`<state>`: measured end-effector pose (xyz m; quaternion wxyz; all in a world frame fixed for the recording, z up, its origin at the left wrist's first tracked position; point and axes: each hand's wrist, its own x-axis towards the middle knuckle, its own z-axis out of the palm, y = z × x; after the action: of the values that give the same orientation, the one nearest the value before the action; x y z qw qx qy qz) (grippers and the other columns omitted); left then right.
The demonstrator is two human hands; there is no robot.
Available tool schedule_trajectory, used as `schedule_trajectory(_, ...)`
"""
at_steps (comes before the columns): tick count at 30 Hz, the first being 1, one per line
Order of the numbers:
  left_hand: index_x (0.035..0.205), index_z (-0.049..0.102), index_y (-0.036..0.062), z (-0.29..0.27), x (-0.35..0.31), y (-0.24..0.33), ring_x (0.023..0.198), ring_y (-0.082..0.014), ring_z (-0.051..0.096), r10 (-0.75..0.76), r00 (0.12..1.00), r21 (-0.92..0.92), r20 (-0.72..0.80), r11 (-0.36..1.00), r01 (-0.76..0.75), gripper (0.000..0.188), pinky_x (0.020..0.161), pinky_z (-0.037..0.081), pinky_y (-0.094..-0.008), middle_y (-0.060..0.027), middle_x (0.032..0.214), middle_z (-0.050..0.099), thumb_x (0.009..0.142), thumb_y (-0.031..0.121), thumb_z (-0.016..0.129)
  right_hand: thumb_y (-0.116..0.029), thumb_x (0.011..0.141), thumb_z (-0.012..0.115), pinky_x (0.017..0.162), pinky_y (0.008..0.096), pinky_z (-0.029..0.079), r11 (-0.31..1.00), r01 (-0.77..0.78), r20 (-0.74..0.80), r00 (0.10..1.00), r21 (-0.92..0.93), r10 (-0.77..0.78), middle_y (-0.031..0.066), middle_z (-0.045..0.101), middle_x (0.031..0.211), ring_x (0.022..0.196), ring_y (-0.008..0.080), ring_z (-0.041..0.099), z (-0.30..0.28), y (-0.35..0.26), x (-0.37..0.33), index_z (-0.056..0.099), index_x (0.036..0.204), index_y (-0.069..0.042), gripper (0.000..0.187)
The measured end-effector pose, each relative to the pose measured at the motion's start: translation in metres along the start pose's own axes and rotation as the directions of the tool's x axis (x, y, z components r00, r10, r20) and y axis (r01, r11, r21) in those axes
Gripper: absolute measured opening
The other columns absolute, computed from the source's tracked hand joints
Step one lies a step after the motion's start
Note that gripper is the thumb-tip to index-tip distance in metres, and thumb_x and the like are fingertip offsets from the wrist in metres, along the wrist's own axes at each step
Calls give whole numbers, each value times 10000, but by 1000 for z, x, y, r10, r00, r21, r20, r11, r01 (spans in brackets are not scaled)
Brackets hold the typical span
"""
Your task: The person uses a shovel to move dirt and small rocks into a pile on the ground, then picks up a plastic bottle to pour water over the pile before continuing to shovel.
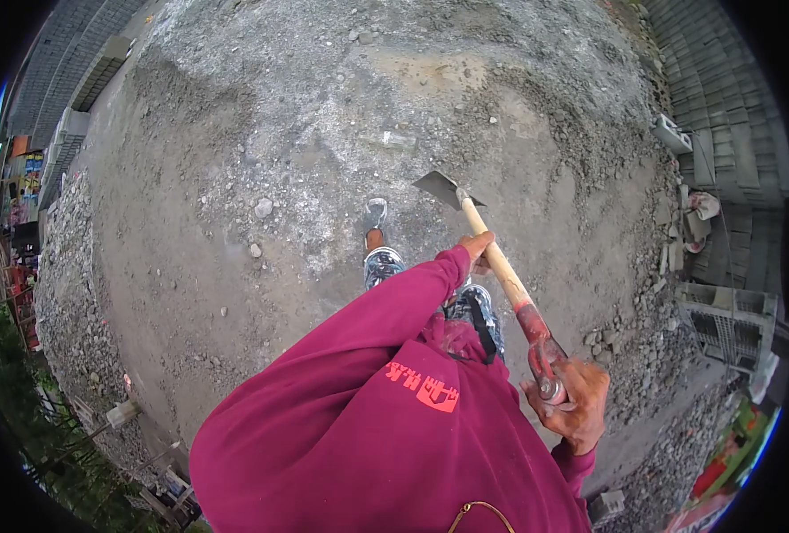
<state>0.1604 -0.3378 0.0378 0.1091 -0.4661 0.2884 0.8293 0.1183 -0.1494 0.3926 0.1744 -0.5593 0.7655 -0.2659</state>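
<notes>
Head view: The left hand is wrapped around the wooden shaft of the shovel, just behind its metal blade. The right hand is closed about the red handle at the opposite end. The shovel slants in front of the body, blade forward, above grey gravelly ground. Stacked grey blocks line the right side; a gravel heap lies left.
</notes>
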Motion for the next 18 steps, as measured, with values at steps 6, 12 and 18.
schedule_trajectory(6, 1054, 543, 10, -93, 52, 68, 565, -195, 604, -35, 998, 328, 51, 945, 16, 336, 466, 487, -312, -128, 776, 644, 843, 271, 539, -166, 583, 781, 465, 347, 375, 822, -569, -11, 822, -41, 569, 116, 514, 596, 479, 271, 493, 60, 5, 112, 556, 738, -17, 311)
schedule_trajectory(12, 824, 621, 38, -331, 174, 152, 611, -267, 660, 189, 895, 698, -404, 696, 168, 183, 582, 535, -382, -149, 695, 652, 755, 206, 601, -321, 650, 719, 532, 251, 315, 365, -929, -268, 338, 60, 902, -19, 457, 633, 573, 86, 385, 92, 14, 206, 475, 673, -43, 371)
schedule_trajectory(18, 969, 620, 67, -528, 316, 205, 943, -371, 607, 321, 769, 808, -553, 433, 400, 311, 834, 479, -444, -210, 960, 640, 752, 291, 604, -338, 644, 717, 531, 250, 316, 175, -983, -396, 186, -62, 899, -22, 457, 633, 574, 84, 388, 109, 75, 274, 479, 676, -43, 380)
